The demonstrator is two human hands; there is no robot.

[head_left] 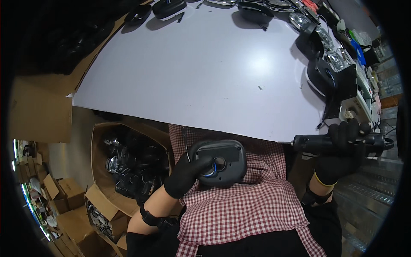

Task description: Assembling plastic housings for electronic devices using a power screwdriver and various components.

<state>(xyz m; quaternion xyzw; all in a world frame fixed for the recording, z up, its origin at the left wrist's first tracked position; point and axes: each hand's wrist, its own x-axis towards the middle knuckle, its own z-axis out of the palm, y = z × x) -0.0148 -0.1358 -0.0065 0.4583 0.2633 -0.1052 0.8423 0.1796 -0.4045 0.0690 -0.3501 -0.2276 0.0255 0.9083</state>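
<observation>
Below the near edge of the white tabletop [192, 73], over a red-and-white checked apron [244, 205], sits the piece in hand: a dark, rounded lamp housing [222, 162] with a flat rectangular back panel and a round fitting ringed in blue. Left hand [188, 173], black-gloved, closes around its lower left side, thumb pressing at that blue-ringed fitting. It looks like rigid moulded plastic, stiff and fairly light, judging by the easy one-handed hold; the smooth shell could slip, so the rim and the back edge seem the safest places to grip, and any lens on the hidden face would be the fragile part.

Off to the right, just past the tabletop's near right corner, the right hand [344, 150], gloved too, wraps tight around the body of a black powered screwdriver [338, 143], held level with its tip pointing left towards the housing. One housing in hand, one driver.

Outward now: along the far edge lie about four more dark housings [169, 7], and down the right edge a crowded row of lamp units [319, 75], shiny reflectors among them, too jumbled to count surely. Down at floor level on the left, one open cardboard box [128, 160] holds a heap of similar parts, with several smaller cartons [68, 192] beside it.
</observation>
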